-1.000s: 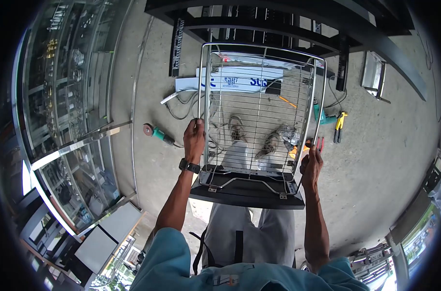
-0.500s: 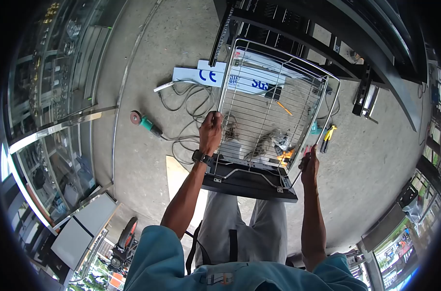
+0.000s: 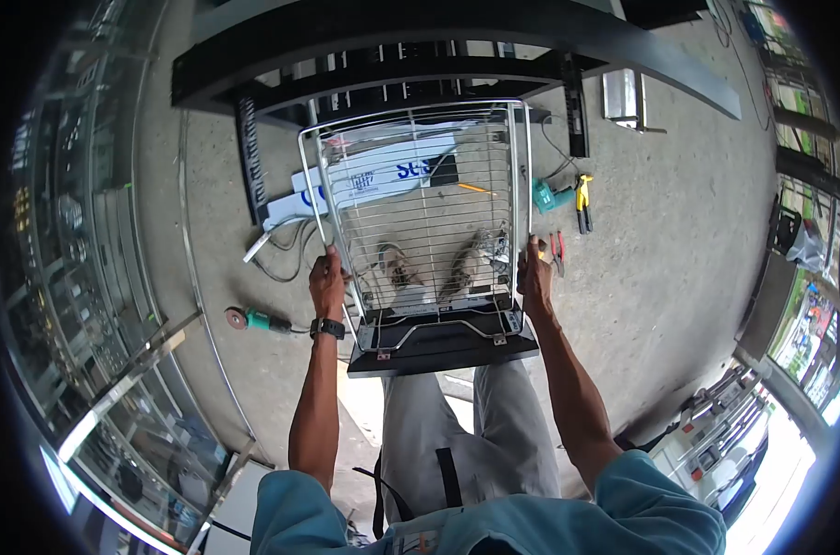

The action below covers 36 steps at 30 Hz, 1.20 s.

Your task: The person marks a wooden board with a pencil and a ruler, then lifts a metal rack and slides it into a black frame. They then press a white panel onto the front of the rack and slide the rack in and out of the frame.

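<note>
A wire basket drawer [image 3: 420, 199] of shiny metal rods hangs in front of me, above the floor. Its near end carries a dark front panel [image 3: 443, 356] with a bent rod fixed along it. My left hand [image 3: 328, 282], a watch on its wrist, is closed around the left side rail. On the opposite rail my right hand [image 3: 533, 275] is closed too, at about the same height. Through the wires show my shoes and a white and blue printed sheet [image 3: 374, 176] on the floor.
A black metal frame [image 3: 410, 55] stands just beyond the basket. Right of it lie a green power tool [image 3: 551, 196], yellow-handled pliers [image 3: 583, 203] and red-handled pliers [image 3: 557, 252]. An angle grinder [image 3: 258, 320] with its cord is at left, near glass cabinets [image 3: 78, 240].
The basket has straightened from its tilt and now faces the black frame more squarely. My view has turned, and both hands still hold the side rails.
</note>
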Available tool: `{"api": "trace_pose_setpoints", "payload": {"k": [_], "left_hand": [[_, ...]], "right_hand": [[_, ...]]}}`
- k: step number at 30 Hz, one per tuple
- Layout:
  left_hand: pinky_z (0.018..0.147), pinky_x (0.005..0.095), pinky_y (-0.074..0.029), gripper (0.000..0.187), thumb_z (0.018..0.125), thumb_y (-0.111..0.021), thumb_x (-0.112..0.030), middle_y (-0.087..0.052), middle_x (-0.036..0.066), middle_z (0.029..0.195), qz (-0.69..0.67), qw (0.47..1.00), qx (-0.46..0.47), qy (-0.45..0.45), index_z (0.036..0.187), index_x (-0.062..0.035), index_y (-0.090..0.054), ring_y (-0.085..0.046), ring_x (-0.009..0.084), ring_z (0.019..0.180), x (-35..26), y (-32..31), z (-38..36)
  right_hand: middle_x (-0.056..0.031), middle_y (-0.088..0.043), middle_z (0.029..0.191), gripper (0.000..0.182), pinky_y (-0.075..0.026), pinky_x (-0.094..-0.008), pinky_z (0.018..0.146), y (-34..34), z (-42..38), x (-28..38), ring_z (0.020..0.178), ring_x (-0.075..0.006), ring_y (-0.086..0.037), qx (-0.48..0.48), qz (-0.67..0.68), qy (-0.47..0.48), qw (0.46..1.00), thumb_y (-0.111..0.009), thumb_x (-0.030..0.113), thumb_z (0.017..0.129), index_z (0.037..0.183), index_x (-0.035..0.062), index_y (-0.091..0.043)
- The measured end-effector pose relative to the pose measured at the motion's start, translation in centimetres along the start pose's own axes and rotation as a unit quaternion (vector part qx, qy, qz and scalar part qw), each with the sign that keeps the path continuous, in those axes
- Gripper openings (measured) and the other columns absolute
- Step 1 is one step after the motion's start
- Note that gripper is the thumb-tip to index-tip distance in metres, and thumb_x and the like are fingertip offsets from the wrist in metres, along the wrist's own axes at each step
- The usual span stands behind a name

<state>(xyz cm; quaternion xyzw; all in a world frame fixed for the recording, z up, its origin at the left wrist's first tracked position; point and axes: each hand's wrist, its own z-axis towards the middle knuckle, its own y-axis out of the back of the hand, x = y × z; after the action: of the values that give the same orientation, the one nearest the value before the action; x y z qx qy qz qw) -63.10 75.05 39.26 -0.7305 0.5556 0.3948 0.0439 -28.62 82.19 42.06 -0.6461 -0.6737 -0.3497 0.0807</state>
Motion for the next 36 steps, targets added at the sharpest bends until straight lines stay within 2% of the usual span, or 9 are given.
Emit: {"api": "trace_pose_setpoints", "payload": {"k": [13,18,20,21,23,25,29,32,36], "left_hand": [[0.053,0.0287,-0.045,0.059,0.084,-0.039,-0.062,-0.053,0.007,0.064,0.036,0.996,0.012,0.085,0.082,-0.0042,-0.049,-0.059,0.0203,0.059,-1.4,1.0,1.8],[0.059,0.0351,-0.049,0.067,0.085,-0.035,-0.063,-0.055,0.013,0.081,0.108,0.990,0.007,0.089,0.098,0.0005,-0.051,-0.060,0.0230,0.069,-2.5,1.5,2.9],[0.067,0.0371,-0.049,0.069,0.086,-0.035,-0.061,-0.055,0.016,0.090,0.179,0.975,-0.126,0.034,0.106,0.0028,-0.051,-0.059,0.0253,0.078,-5.4,-0.1,2.8],[0.072,0.0383,-0.046,0.057,0.089,-0.040,-0.051,-0.057,0.019,0.091,0.456,0.872,-0.127,-0.124,0.102,0.0032,-0.055,-0.058,0.0290,0.082,-5.3,1.8,6.0],[0.079,0.0391,-0.042,0.044,0.091,-0.043,-0.038,-0.057,0.021,0.094,0.390,0.850,-0.139,-0.325,0.095,0.0034,-0.057,-0.054,0.0334,0.088,-13.2,-3.7,1.8],[0.081,0.0416,-0.039,0.035,0.093,-0.042,-0.028,-0.057,0.020,0.099,0.475,0.755,-0.105,-0.441,0.098,0.0029,-0.058,-0.052,0.0353,0.090,-20.1,-7.9,0.4],[0.092,0.0407,-0.034,0.044,0.095,-0.033,-0.034,-0.050,0.022,0.116,0.425,0.775,0.152,-0.441,0.115,0.0014,-0.050,-0.047,0.0340,0.107,-25.6,-15.8,2.6],[0.099,0.0393,-0.029,0.053,0.095,-0.025,-0.039,-0.045,0.024,0.124,0.465,0.713,0.126,-0.510,0.123,0.0021,-0.042,-0.038,0.0344,0.120,-23.2,-16.9,1.5],[0.098,0.0352,-0.032,0.054,0.094,-0.030,-0.040,-0.046,0.022,0.123,0.452,0.779,0.201,-0.385,0.126,0.0024,-0.039,-0.043,0.0315,0.117,-25.3,-16.2,5.5]], "right_hand": [[-0.0011,-0.035,0.048,0.065,-0.028,-0.0295,0.046,-0.4,-2.4,0.8,0.051,-0.0095,-0.035,0.050,0.021,-0.037,0.998,-0.048,0.058,0.083,0.057,-0.0019,-0.050],[-0.0169,-0.054,0.055,0.061,-0.042,-0.0414,0.055,0.1,-2.7,1.0,0.054,-0.0317,-0.055,0.085,-0.043,-0.016,0.995,-0.044,0.056,0.085,0.073,0.0004,-0.064],[-0.0207,-0.058,0.061,0.059,-0.043,-0.0433,0.058,0.1,-2.3,0.9,0.060,-0.0386,-0.056,0.080,-0.026,-0.012,0.996,-0.042,0.056,0.085,0.079,0.0024,-0.066],[-0.0206,-0.058,0.061,0.058,-0.044,-0.0428,0.058,0.4,-2.3,1.2,0.060,-0.0378,-0.057,0.088,-0.034,-0.015,0.995,-0.043,0.056,0.085,0.080,0.0030,-0.066],[-0.0203,-0.058,0.060,0.058,-0.045,-0.0429,0.058,0.3,-2.1,0.8,0.062,-0.0367,-0.059,0.083,-0.038,0.005,0.996,-0.043,0.056,0.085,0.079,0.0037,-0.067],[-0.0200,-0.058,0.060,0.058,-0.045,-0.0429,0.058,0.2,-2.1,0.6,0.061,-0.0365,-0.059,0.093,-0.025,-0.001,0.995,-0.043,0.056,0.085,0.079,0.0035,-0.067],[-0.0193,-0.057,0.057,0.059,-0.045,-0.0425,0.058,0.6,-2.1,1.9,0.059,-0.0364,-0.058,0.102,-0.032,0.009,0.994,-0.044,0.056,0.084,0.076,0.0025,-0.066],[-0.0192,-0.058,0.059,0.059,-0.045,-0.0416,0.057,0.6,-1.1,0.8,0.061,-0.0370,-0.059,0.096,-0.050,0.008,0.994,-0.043,0.056,0.085,0.076,0.0027,-0.066],[-0.0195,-0.059,0.061,0.058,-0.046,-0.0415,0.057,-0.1,-2.0,0.8,0.063,-0.0371,-0.059,0.096,-0.018,0.002,0.995,-0.043,0.056,0.085,0.078,0.0031,-0.066]]}}
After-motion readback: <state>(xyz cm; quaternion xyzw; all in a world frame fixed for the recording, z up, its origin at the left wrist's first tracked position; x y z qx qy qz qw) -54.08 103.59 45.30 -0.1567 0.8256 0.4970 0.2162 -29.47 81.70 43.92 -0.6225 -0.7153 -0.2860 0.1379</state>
